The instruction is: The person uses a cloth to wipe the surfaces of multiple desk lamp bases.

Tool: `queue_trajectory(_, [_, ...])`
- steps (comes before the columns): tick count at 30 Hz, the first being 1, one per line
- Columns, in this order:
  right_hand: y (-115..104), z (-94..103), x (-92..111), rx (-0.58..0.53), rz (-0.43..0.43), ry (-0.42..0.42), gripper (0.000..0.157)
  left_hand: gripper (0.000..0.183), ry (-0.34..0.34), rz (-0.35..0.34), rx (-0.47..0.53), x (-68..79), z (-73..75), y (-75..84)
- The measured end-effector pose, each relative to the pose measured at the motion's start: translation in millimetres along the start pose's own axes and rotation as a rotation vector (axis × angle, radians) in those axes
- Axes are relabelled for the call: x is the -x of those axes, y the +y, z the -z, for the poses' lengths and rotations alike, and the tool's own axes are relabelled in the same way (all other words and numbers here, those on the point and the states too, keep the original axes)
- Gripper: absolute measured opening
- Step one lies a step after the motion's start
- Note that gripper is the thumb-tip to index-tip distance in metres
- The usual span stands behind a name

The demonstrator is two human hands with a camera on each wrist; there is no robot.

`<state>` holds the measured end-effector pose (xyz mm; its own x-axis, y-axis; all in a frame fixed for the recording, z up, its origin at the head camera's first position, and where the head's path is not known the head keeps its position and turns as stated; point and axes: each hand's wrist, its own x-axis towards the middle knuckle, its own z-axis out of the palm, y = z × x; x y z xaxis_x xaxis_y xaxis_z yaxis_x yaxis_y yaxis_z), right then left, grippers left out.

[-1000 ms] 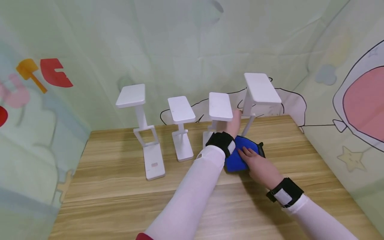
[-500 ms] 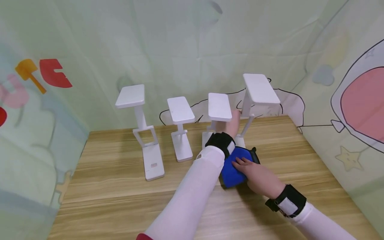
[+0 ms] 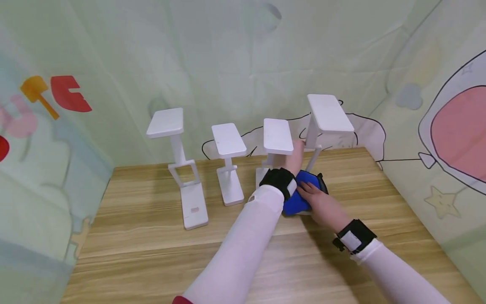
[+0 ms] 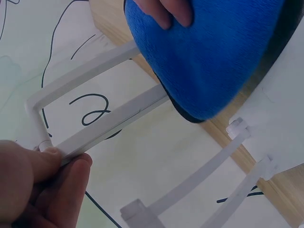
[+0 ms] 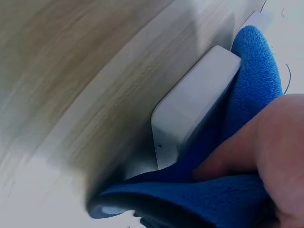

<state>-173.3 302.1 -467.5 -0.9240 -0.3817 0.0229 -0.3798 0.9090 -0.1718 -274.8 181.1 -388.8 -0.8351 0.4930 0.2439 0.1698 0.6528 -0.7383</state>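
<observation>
Four matching white folding phone stands are lined up; the tall rightmost phone stand (image 3: pixel 329 113) is the one between my hands. My left hand (image 3: pixel 293 161) reaches behind its neighbour, and in the left wrist view thumb and fingers pinch the stand's thin arm (image 4: pixel 107 121) near a hinge. With my right hand (image 3: pixel 327 210) I hold a blue plush cloth (image 3: pixel 295 205) with black edging against that stand's base. The cloth bunches around a digit in the right wrist view, and part of the white base (image 5: pixel 194 102) shows beside it.
Left of my hands stand a short phone stand (image 3: pixel 277 136), another short phone stand (image 3: pixel 229 139) and a taller phone stand (image 3: pixel 166 122). All are on a wooden table (image 3: pixel 144 261) against a printed fabric backdrop (image 3: pixel 212 55).
My right hand slid the cloth toward me along the base, then back away toward the stand's arm. My left hand has kept its place.
</observation>
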Motion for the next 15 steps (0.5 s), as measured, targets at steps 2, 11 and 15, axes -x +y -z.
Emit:
queue_trajectory(2, [-3, 2.5, 5, 0.019, -0.027, -0.023, 0.06, 0.032, 0.015, -0.016, -0.076, -16.1, -16.9, 21.4])
queue_trajectory(11, [-30, 13.9, 33, 0.063, -0.083, -0.127, 0.06, 0.034, 0.108, 0.146, 0.21, -31.3, -35.0, 40.2])
queue_trajectory(15, [-40, 15.1, 37, 0.037, -0.023, -0.161, 0.064, 0.026, 0.085, 0.138, 0.248, -4.0, -5.0, 6.5])
